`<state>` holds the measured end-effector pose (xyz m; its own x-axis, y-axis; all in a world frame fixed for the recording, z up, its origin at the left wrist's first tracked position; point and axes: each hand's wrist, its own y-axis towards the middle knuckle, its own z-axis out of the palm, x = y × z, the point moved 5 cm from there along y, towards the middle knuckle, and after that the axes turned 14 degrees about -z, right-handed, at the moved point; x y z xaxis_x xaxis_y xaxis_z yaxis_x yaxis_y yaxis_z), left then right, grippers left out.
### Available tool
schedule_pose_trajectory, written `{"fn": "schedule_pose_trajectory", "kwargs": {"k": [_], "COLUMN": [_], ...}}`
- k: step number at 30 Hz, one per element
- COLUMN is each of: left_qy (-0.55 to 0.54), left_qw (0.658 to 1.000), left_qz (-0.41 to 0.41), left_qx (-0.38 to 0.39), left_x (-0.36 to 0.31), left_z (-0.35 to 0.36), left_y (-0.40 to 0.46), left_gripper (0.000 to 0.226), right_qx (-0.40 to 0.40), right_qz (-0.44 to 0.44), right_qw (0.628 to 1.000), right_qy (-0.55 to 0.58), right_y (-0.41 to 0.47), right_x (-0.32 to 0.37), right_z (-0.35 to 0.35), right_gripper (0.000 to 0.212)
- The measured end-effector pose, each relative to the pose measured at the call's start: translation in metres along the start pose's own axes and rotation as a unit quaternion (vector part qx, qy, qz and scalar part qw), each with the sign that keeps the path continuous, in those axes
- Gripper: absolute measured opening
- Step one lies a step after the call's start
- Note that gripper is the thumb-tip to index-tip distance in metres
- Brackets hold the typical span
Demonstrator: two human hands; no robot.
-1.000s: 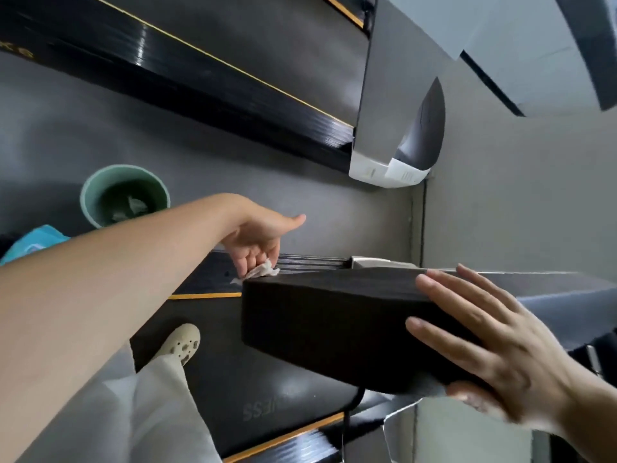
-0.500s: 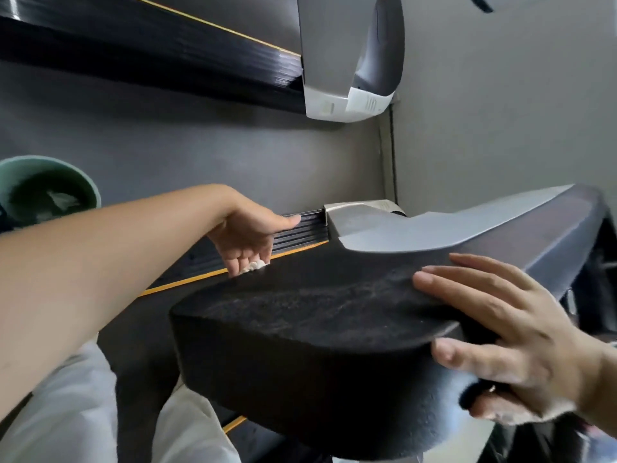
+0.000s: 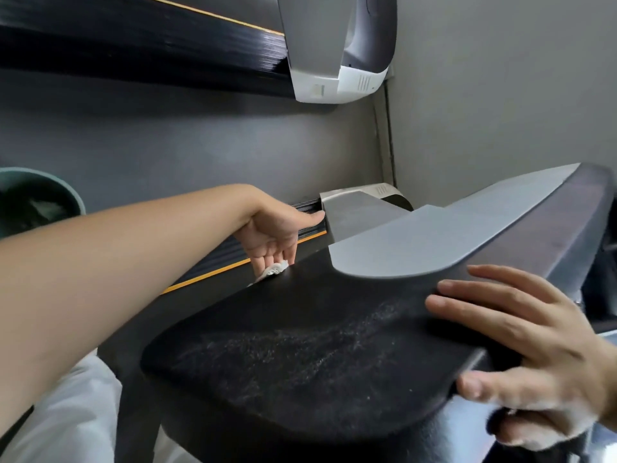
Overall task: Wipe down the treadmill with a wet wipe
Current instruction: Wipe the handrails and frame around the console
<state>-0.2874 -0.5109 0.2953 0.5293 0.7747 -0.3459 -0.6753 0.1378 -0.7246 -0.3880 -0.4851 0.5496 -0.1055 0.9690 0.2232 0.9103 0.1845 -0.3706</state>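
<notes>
1. Left hand [image 3: 273,235] fingers press a white wipe [image 3: 275,268] onto the treadmill [image 3: 233,252] side rail.
2. Black handrail [image 3: 300,345] hides those fingertips.
3. Right hand [image 3: 534,355] fingers grip the handrail's edge.
4. Green bin [image 3: 71,192] sits far left.

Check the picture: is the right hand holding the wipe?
No. The wipe is under the left hand; the right hand holds the black armrest.
</notes>
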Motion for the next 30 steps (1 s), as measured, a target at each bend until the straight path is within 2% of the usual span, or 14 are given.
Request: {"fn": "schedule_pose_trajectory", "kwargs": {"k": [4, 6, 12, 15, 20, 26, 30], "left_qy": [-0.046, -0.037, 0.05, 0.015, -0.106, -0.048, -0.038], "left_qw": [0.998, 0.998, 0.998, 0.999, 0.989, 0.998, 0.999], "left_qz": [0.049, 0.057, 0.006, 0.03, 0.098, 0.042, 0.034], "left_qx": [-0.009, -0.013, 0.026, -0.018, -0.042, -0.005, 0.004], "left_x": [-0.034, -0.04, -0.027, -0.044, -0.06, -0.038, -0.034], "left_z": [0.0, -0.001, -0.004, 0.001, 0.001, -0.007, -0.008], "left_y": [0.008, 0.011, 0.004, 0.009, 0.028, 0.025, 0.019], "left_gripper": [0.109, 0.107, 0.108, 0.105, 0.102, 0.097, 0.104], "right_qx": [0.006, 0.009, 0.0, -0.002, -0.006, -0.003, 0.046], "right_qz": [0.003, 0.004, 0.008, 0.009, 0.009, 0.004, -0.025], "right_qw": [1.0, 1.0, 1.0, 1.0, 1.0, 1.0, 0.998], "right_qy": [0.008, 0.013, 0.02, 0.021, 0.021, 0.02, 0.028], "right_y": [-0.001, -0.001, 0.0, 0.0, -0.002, -0.002, -0.011], "right_x": [0.001, 0.0, -0.001, -0.002, -0.001, -0.001, -0.014], "right_z": [0.001, 0.0, -0.002, -0.003, -0.002, -0.002, -0.002], "right_gripper": [0.058, 0.059, 0.061, 0.061, 0.06, 0.059, 0.055]}}
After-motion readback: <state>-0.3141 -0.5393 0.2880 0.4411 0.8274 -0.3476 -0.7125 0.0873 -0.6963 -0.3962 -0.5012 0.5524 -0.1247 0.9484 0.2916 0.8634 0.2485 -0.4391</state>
